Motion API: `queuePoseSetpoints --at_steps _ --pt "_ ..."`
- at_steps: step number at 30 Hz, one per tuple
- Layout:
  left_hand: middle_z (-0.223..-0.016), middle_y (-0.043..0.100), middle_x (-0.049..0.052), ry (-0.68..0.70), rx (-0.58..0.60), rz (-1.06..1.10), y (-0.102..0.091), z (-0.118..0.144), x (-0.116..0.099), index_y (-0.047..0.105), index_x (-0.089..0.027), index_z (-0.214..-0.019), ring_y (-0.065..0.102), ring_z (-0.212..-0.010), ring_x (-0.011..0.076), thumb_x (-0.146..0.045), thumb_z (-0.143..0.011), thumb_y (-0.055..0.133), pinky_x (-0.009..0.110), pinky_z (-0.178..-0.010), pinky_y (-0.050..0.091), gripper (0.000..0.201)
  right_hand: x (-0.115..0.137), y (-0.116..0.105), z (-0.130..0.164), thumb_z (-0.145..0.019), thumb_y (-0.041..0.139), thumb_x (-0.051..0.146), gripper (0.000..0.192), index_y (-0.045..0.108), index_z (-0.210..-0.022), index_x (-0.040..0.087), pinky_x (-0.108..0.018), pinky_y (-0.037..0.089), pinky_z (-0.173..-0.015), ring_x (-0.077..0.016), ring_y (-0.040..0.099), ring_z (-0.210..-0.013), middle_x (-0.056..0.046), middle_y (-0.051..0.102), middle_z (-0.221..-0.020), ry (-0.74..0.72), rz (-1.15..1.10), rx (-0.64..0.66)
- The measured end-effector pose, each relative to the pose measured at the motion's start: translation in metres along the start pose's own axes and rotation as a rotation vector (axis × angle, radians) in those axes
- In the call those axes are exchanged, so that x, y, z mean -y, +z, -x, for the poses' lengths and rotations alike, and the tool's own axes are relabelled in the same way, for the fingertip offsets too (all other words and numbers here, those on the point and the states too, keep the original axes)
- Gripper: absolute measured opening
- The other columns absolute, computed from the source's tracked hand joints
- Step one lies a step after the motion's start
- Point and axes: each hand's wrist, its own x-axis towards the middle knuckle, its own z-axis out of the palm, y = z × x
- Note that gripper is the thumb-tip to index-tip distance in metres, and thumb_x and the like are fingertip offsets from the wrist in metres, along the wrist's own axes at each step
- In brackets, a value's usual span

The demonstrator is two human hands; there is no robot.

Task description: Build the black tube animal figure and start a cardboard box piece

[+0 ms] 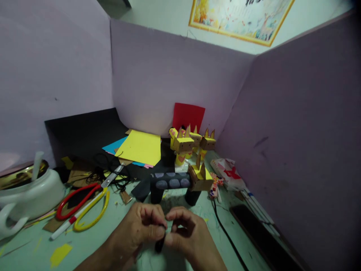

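Observation:
My left hand (142, 229) is closed, pinching a small, narrow black piece (159, 245) between thumb and fingers. Its lower end pokes out below my thumb; whether it is paper or card I cannot tell. My right hand (187, 234) has curled fingers, with thumb and fingertips at the right side of the same piece, close against my left fingertips. Just beyond both hands stands a cardboard animal figure (172, 181) with a black spotted body, black legs and a yellow-topped head with pointed horns.
Several yellow horned figures (184, 145) stand behind, before a red sheet (188, 116). Leftward lie scissors (105, 190), a white marker (66, 229), black cord (120, 177), yellow paper (141, 148) and a white pot (42, 194). At right are a dark phone-like slab (259, 233) and a cable (225, 233).

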Motion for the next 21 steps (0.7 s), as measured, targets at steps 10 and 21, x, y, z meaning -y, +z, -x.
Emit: queuePoseSetpoints --at_steps 10,21 --pt "-0.040 0.049 -0.002 -0.420 0.136 -0.090 0.000 -0.004 -0.007 0.062 -0.010 -0.044 0.038 -0.043 0.0064 -0.013 -0.040 0.067 0.019 -0.043 0.019 0.008 0.024 -0.013 0.008 -0.072 0.068 0.023 0.029 0.068 -0.100 0.031 -0.022 0.040 -0.056 -0.0123 0.052 -0.070 -0.001 0.054 -0.076 -0.324 0.371 0.346" --pt "-0.040 0.059 -0.001 -0.536 0.188 -0.131 -0.002 -0.007 -0.002 0.065 -0.014 -0.042 0.044 -0.040 0.0072 -0.005 -0.036 0.064 0.019 -0.042 0.025 0.011 0.031 -0.008 0.011 -0.065 0.074 0.021 0.009 0.073 -0.073 0.025 -0.021 0.044 -0.061 -0.0113 0.059 -0.066 0.001 0.063 -0.070 -0.193 0.372 0.343"
